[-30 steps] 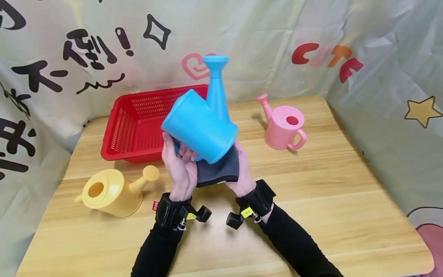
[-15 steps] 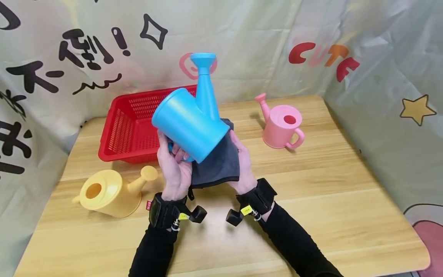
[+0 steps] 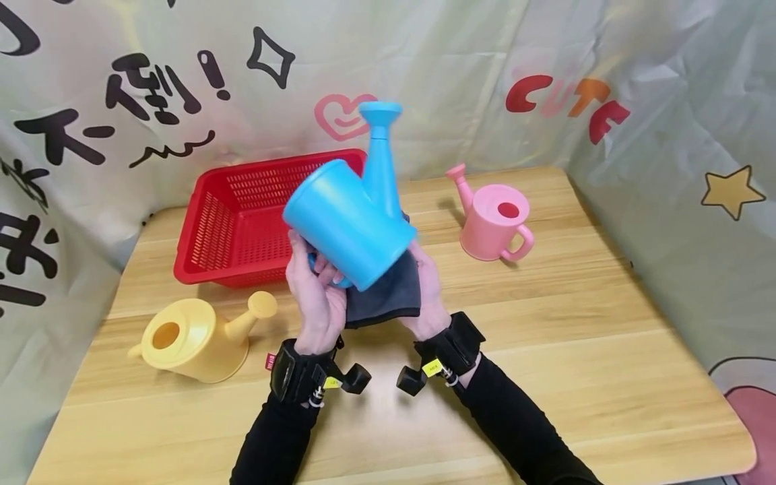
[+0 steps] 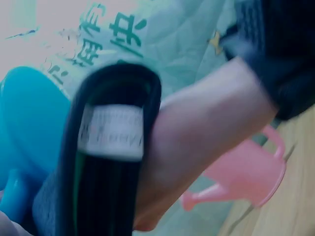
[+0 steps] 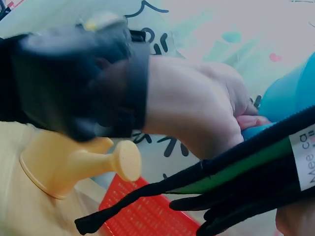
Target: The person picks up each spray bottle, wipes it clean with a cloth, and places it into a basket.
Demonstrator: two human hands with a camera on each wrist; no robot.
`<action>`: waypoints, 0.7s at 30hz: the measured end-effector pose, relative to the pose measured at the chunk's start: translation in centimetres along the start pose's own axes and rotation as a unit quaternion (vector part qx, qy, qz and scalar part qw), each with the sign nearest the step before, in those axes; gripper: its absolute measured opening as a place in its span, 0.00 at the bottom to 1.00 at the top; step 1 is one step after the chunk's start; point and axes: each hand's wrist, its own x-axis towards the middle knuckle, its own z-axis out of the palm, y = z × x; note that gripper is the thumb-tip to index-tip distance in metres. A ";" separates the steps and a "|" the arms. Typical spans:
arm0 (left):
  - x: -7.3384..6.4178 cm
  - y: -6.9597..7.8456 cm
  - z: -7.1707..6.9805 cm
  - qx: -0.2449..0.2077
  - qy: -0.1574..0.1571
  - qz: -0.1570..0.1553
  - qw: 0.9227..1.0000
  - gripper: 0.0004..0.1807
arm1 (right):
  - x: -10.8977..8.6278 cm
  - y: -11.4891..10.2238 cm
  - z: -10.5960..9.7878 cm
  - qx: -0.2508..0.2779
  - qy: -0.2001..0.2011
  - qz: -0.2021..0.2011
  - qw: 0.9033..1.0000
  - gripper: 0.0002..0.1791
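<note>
The handle (image 3: 344, 283) of a blue watering can (image 3: 348, 225) is gripped by the left hand (image 3: 316, 296), whose fingers are curled round it beneath the can's body. By the right hand (image 3: 429, 289), a dark grey cloth (image 3: 384, 296) is held up against the lower right part of the can. Its fingers are hidden behind the cloth and the can, so how tightly they are closed cannot be told. The can is held in the air above the table (image 3: 576, 350), its body tilted well over and its spout pointed up, away from the person. The cloth hangs below the can, between the two hands. In the left wrist view a white label (image 4: 110, 132) is seen on it, the print too blurred to be read.

Black straps with small black blocks are worn on both wrists, and both forearms are covered by black sleeves (image 3: 275, 441). Part of a red basket (image 3: 209, 277) is hidden by the blue can; the basket is set at the back of the table, to the left. In front of it, near the left hand, a yellow watering can (image 3: 194, 340) is seen upright, its spout turned toward the right. On the other side, apart from the right hand, a pink watering can (image 3: 494, 222) is seen upright. The table is backed by a pale sheet (image 3: 436, 67) printed with black characters, a pink heart and the word "CUTE".
</note>
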 end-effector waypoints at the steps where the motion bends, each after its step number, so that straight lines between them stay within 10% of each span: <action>1: 0.1 0.2 -0.1 -0.008 0.010 0.012 1.000 0.24 | -0.1 0.0 0.1 0.013 -0.007 0.011 1.000 0.22; 9: 0.9 1.3 -0.6 -0.074 -0.007 0.080 0.994 0.23 | -0.2 -0.1 0.1 0.060 -0.063 0.031 0.996 0.25; 13: 0.9 1.5 -0.6 -0.065 -0.031 0.090 0.993 0.22 | 0.2 0.1 -0.1 -0.063 -0.046 -0.107 0.991 0.24; 15: 0.7 1.4 -0.4 -0.050 -0.046 0.089 0.994 0.21 | 0.5 0.4 -0.3 -0.192 -0.012 -0.220 0.956 0.22; 19: 0.2 0.7 -0.1 0.025 -0.087 0.113 0.989 0.20 | 0.7 1.3 -1.0 -0.422 0.073 -0.403 0.809 0.23; 21: -0.2 0.2 0.2 0.079 -0.107 0.146 0.980 0.21 | 0.7 1.6 -1.3 -0.477 0.075 -0.447 0.753 0.24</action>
